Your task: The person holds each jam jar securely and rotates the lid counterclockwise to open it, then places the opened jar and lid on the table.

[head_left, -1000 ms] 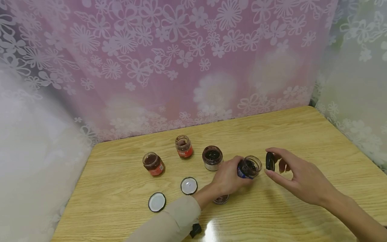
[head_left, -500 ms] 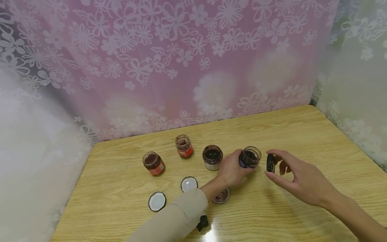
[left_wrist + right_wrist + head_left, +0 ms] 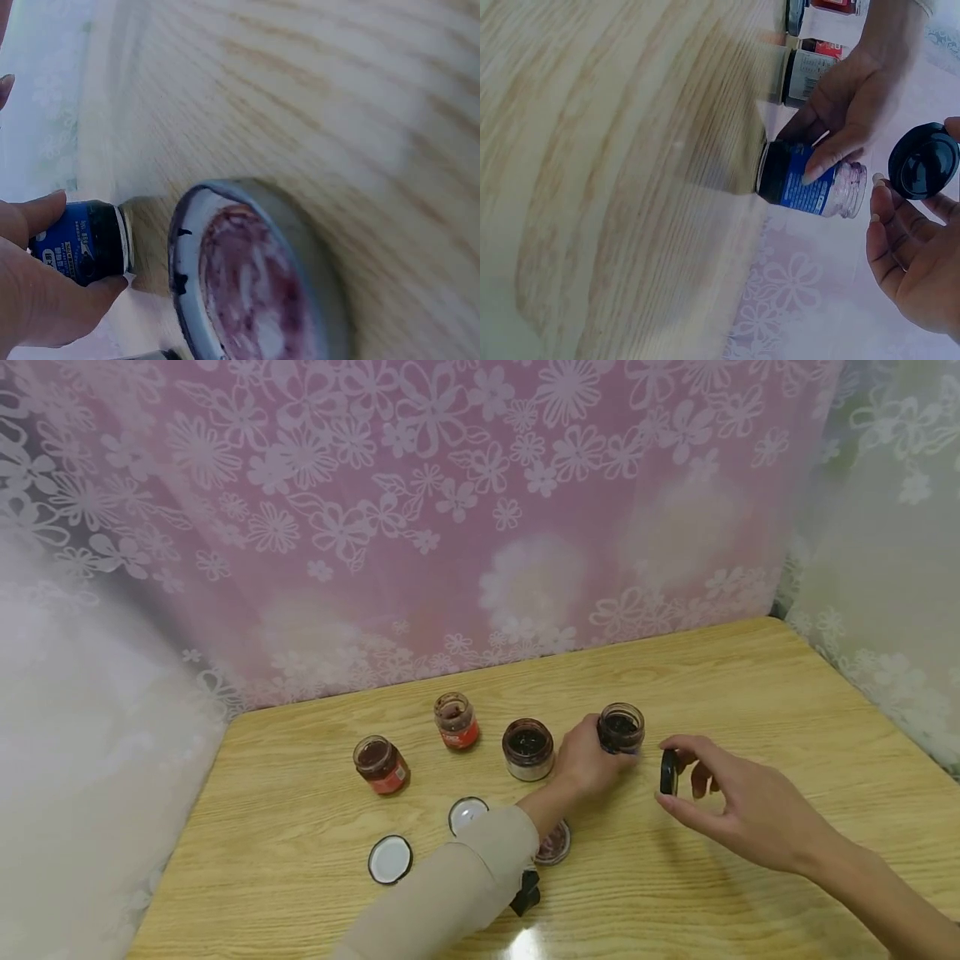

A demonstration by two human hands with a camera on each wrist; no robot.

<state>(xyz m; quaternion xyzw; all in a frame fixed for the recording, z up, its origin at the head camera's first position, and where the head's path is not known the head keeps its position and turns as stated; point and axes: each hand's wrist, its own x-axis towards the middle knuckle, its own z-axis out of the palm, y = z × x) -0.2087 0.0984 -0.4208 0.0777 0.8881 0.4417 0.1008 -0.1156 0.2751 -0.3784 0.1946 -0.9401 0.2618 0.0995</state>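
Observation:
My left hand (image 3: 588, 760) grips an uncapped glass jar (image 3: 619, 745) of dark contents, upright. Its blue label (image 3: 64, 240) shows in the left wrist view, with thumb and fingers around the jar. The base is at or very near the tabletop; I cannot tell whether it touches. To the right, my right hand (image 3: 757, 810) pinches a black lid (image 3: 667, 772) on edge between thumb and fingertips, apart from the jar. In the right wrist view the lid (image 3: 924, 161) stands beyond the jar's glass mouth. An upturned lid (image 3: 553, 843) smeared dark red lies below my left forearm.
Left of my left hand stands an open jar (image 3: 528, 767) with a pale label. Two open red-labelled jars, one farther back (image 3: 459, 735) and one left (image 3: 382, 772), stand beyond two upturned white-lined lids (image 3: 390, 860). A floral curtain (image 3: 450, 568) hangs behind the table.
My left hand has carried the blue-labelled jar away from me, toward the back of the table, and the jar is now more upright. My right hand with the lid has barely moved.

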